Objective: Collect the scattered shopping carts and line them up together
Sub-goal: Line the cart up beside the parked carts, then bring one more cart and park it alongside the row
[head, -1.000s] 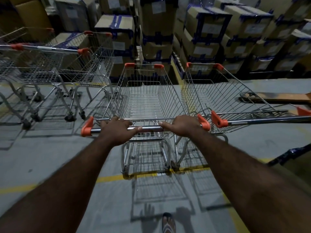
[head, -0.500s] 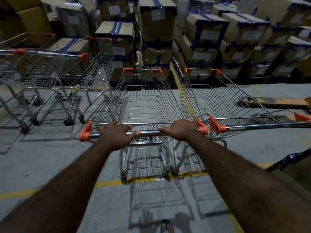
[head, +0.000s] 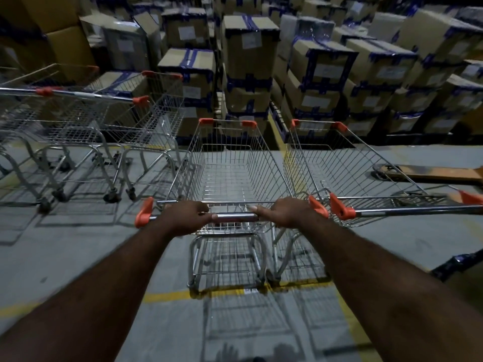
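Left hand (head: 183, 218) and right hand (head: 283, 212) both curled round chrome handle bar (head: 235, 217) of empty silver wire shopping cart (head: 230, 173). Second wire cart (head: 347, 168) just beside, right. More carts (head: 86, 121) left; taped cardboard boxes (head: 248, 61) ahead.

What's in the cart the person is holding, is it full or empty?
Empty. The cart shows only bare wire mesh, with the grey floor visible through it. The left hand and right hand grip its handle.

Both your arms stretch forward, nearly straight. Your left hand (head: 183, 218) and right hand (head: 283, 212) each curl round the cart handle (head: 235, 217), knuckles up, thumbs pointing inward along it.
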